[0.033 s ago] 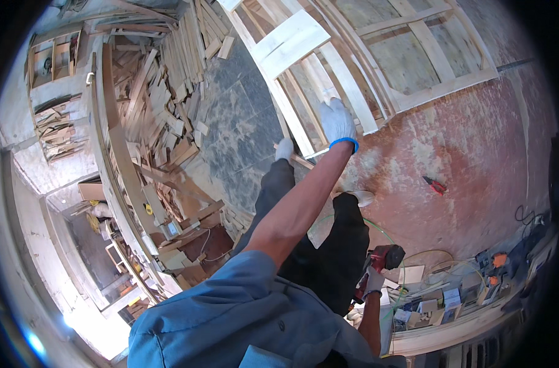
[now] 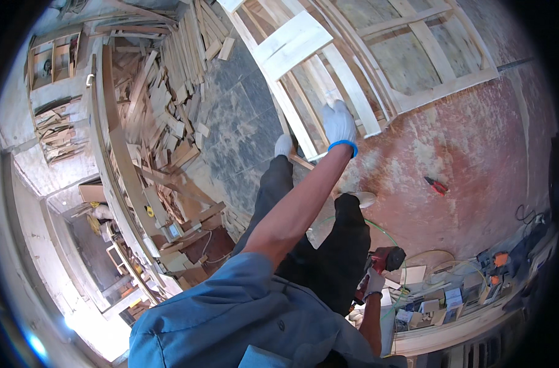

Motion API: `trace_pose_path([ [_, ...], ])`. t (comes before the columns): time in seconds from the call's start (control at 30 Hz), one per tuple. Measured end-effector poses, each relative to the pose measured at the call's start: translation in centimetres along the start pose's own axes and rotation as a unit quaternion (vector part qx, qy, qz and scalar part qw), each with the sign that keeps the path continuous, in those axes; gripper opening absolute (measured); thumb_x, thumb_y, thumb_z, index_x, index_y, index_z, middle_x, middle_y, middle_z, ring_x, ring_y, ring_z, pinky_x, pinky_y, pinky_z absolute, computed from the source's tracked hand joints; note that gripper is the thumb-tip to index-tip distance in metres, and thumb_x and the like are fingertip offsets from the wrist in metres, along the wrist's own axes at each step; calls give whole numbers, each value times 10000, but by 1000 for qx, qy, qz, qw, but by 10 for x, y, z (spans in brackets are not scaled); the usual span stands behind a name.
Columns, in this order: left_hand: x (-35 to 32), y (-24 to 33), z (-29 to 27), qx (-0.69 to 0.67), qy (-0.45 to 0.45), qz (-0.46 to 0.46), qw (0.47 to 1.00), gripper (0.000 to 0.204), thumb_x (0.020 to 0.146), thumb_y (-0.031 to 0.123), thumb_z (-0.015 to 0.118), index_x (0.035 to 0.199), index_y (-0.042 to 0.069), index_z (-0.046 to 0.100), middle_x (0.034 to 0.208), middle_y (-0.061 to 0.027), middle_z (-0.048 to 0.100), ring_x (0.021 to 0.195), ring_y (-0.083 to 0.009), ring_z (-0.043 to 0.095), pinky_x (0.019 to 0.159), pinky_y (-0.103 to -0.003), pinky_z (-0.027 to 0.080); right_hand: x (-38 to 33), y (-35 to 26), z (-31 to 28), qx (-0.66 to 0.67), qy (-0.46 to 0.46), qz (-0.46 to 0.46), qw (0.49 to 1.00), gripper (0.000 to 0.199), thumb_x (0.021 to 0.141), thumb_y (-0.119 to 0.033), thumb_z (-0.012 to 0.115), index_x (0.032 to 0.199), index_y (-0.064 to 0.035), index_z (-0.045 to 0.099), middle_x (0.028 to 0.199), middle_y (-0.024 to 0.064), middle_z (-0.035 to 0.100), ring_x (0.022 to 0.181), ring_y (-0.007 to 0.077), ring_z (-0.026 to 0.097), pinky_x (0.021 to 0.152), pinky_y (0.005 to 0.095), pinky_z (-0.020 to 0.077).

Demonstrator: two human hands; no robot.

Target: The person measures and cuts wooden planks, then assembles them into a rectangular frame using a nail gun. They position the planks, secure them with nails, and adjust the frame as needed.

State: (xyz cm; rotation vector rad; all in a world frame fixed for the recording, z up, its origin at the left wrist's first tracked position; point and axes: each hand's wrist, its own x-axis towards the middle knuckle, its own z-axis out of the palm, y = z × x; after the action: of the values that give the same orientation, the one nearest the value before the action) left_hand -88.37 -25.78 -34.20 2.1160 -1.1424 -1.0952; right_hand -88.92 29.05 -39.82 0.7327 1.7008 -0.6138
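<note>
My left hand, in a white glove with a blue cuff, reaches forward to a pale wooden frame. Its fingers are closed around the near end of a wooden slat within that frame; part of the grip is hidden by the back of the hand. Down beside my right leg, my right hand, also gloved, holds a red and black nail gun. A green hose runs close by the tool. Across the frame lies a wide pale board.
Red-handled pliers lie on the worn reddish floor to the right. Scrap wood is heaped at the left behind a long plank. Small boxes and tools crowd the lower right. A second slatted frame stands at the far right.
</note>
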Motion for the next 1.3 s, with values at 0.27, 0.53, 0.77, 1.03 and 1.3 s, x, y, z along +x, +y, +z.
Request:
trace_pose_path([
  [0.27, 74, 31, -148, 254, -183, 460, 831, 531, 877, 184, 693, 1390, 70, 616, 1366, -234, 609, 1245, -398, 611, 1078, -452, 477, -7, 46, 56, -5, 112, -53, 992, 155, 851, -216, 738, 849, -86, 654, 614, 9, 591, 468, 154, 563, 468, 331, 452],
  [0.53, 246, 101, -146, 286, -300, 623, 664, 505, 828, 196, 712, 1317, 79, 669, 1280, -278, 518, 1112, -448, 550, 944, -521, 462, -86, 34, 176, 71, 143, -36, 987, 192, 867, -203, 725, 830, -113, 559, 569, -6, 500, 398, 156, 501, 393, 331, 448],
  [0.77, 272, 88, -152, 304, -404, 635, 583, 703, 864, 362, 748, 1482, 95, 548, 1604, -322, 308, 1434, -525, 368, 1168, -549, 345, -100, 56, 314, 150, 112, -26, 982, 155, 890, -190, 710, 876, -127, 570, 602, -17, 502, 428, 132, 490, 384, 310, 407],
  [1.03, 276, 89, -162, 371, -406, 714, 433, 812, 819, 319, 767, 1535, 88, 461, 1626, -269, 310, 1425, -496, 374, 1164, -584, 336, -148, 13, 486, 229, 61, -66, 969, 146, 884, -208, 742, 861, -107, 639, 597, -34, 546, 441, 95, 502, 398, 297, 382],
  [1.3, 260, 77, -166, 317, -377, 799, 346, 670, 791, 249, 779, 1407, 109, 557, 1427, -208, 469, 1167, -376, 539, 1054, -529, 412, -121, 63, 636, 318, 99, -76, 940, 131, 853, -199, 727, 875, -100, 644, 622, -11, 557, 461, 123, 533, 424, 319, 441],
])
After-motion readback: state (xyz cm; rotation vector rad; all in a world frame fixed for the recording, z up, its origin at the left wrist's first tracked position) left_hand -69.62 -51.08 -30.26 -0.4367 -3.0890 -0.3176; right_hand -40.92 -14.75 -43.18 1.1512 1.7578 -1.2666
